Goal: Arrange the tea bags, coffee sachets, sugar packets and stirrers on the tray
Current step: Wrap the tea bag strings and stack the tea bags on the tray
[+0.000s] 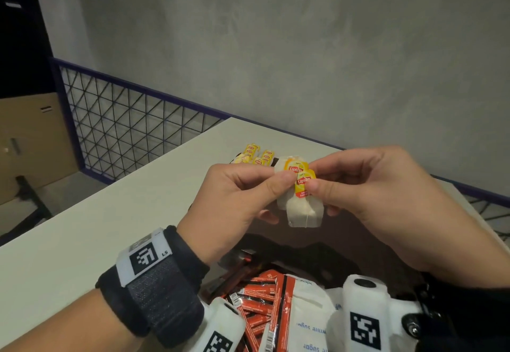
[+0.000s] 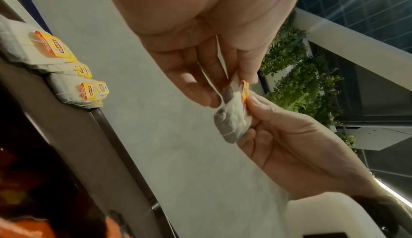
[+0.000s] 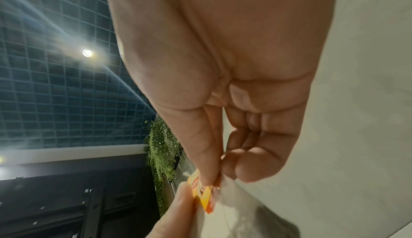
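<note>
Both hands, left hand [image 1: 237, 200] and right hand [image 1: 386, 200], pinch white yellow-tagged tea bags [image 1: 302, 208].

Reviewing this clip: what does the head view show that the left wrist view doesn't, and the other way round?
Only the head view shows the red coffee sachets and white sugar packets lying low in the frame, plus the wire-mesh railing.

Only the left wrist view shows the hanging green plants and the held bags' paper from the side.

Both show the left hand and right hand pinching the Lipton tea bags by the tags, in the air, and more tea bags lying behind.
</note>
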Available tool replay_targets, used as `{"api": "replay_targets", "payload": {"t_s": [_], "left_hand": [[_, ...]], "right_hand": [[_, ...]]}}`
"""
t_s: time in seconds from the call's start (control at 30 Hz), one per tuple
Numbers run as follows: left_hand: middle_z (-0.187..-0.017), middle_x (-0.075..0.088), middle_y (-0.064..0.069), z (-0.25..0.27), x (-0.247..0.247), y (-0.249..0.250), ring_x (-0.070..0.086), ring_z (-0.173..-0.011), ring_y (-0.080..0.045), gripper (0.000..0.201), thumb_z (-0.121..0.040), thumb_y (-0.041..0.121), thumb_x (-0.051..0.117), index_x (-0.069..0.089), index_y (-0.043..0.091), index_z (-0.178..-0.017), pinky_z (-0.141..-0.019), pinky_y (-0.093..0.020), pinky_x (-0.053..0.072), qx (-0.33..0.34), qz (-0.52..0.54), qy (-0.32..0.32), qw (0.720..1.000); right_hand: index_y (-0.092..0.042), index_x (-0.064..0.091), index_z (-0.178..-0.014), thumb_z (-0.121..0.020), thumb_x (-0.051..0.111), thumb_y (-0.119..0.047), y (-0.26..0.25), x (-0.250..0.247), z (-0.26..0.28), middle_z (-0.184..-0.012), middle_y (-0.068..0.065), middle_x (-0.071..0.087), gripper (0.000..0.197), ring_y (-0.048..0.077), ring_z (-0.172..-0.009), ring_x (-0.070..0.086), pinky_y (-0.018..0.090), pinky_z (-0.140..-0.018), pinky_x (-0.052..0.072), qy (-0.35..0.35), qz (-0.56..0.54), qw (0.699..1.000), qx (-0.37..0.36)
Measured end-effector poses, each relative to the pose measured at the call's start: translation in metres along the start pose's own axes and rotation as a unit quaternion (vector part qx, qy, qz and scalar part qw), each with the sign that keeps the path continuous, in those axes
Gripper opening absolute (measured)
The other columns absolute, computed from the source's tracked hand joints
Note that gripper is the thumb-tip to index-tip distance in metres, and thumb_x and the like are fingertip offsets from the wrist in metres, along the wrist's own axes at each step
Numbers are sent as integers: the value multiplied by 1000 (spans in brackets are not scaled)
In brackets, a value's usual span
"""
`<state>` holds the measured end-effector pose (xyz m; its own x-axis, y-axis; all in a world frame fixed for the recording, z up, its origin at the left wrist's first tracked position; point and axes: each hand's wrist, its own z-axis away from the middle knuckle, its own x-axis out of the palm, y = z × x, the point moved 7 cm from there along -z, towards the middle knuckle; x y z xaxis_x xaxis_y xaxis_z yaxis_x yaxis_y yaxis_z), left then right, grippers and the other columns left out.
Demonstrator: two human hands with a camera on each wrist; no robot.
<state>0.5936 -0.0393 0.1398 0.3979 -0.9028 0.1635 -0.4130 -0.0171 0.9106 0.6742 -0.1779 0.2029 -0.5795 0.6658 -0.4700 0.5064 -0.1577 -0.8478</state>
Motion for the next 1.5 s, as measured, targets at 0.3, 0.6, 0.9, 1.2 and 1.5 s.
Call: {"api": "replay_targets", "payload": {"t_s": [0.3, 0.6, 0.9, 1.2, 1.5], "left_hand": [[-99, 79, -5, -7, -14, -9, 70, -82, -10, 20, -86, 35, 71, 84, 20, -91, -55, -23, 56, -63, 108, 70, 990], [-105, 79, -12, -7, -15, -13, 73, -79, -11, 27, -89, 26, 70, 78, 6, -106, -56, -18, 57, -87, 180, 81, 976], [-109, 78, -16, -8, -14, -12, 76, -84, -16, 29, -89, 16, 68, 75, 0, -112, -64, -18, 59, -81, 230, 86, 966], [-103, 78, -17, -9, -14, -8, 76, -82, -15, 26, -90, 15, 66, 75, -2, -107, -66, -18, 59, -66, 228, 82, 968], [-92, 79, -6, -6, -8, -9, 75, -80, -13, 17, -84, 24, 71, 82, 12, -90, -62, -23, 58, -61, 107, 33, 992]], "right_hand": [[-26, 82, -88, -79, 81, -20, -3, -17, 4, -71, 4, 71, 11, 10, -54, 55, 18, -54, 48, -10, 26, 1000, -3], [-36, 78, -104, -84, 80, -25, 2, 7, 5, -76, -5, 69, 23, 11, -64, 60, 31, -66, 51, -93, 91, 991, -17], [-32, 79, -103, -84, 78, -21, -4, 0, 4, -78, 5, 69, 22, 11, -57, 57, 28, -62, 51, -58, 62, 996, -20], [-37, 78, -107, -87, 78, -19, 0, 20, 5, -79, -1, 70, 27, 11, -65, 59, 39, -65, 53, -114, 68, 991, -35], [-13, 80, -92, -75, 78, -9, -20, -6, 3, -83, 16, 74, 18, 18, -68, 62, 22, -56, 52, 5, -102, 990, -97]]}}
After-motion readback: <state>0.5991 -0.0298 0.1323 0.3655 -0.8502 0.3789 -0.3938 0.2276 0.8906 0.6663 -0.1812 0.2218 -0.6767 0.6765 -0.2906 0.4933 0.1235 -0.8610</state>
